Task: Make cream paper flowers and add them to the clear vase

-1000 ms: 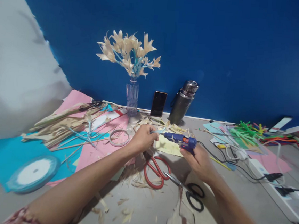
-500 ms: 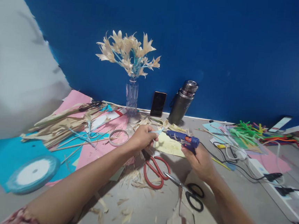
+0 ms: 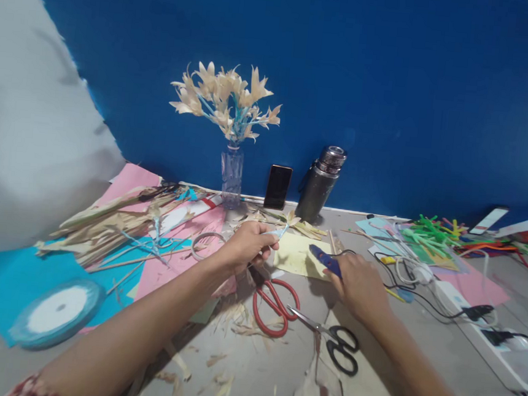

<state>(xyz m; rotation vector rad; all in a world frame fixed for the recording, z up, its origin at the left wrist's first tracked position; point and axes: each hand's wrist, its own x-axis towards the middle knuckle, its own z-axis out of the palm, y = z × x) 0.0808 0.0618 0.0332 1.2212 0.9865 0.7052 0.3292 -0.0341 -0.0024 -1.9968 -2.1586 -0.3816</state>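
Note:
My left hand [image 3: 253, 245] is closed in a pinch on a small dried-husk flower [image 3: 292, 219] with a light-blue wrapped stem. To its right, my right hand [image 3: 358, 285] grips a blue glue gun [image 3: 326, 259], its barrel over a pale yellow paper [image 3: 293, 259]; the fingers cover much of the handle. Below the hands lie red-handled scissors [image 3: 277, 310], and black-handled scissors [image 3: 326, 333] with their blades pointing left. A roll of tape [image 3: 208, 246] rests beside my left wrist.
A clear bottle [image 3: 232, 177] holding husk flowers [image 3: 227, 93], a phone [image 3: 278, 187] and a dark flask [image 3: 321, 184] stand by the blue wall. Dried husks [image 3: 105, 221] and a blue ribbon spool [image 3: 57, 312] lie left. A white power strip [image 3: 478, 340] with cords is at right.
The glue gun has moved away from the flower, turned and lowered toward the yellow paper. My left hand stays nearly in place, and the flower's petals now show more clearly.

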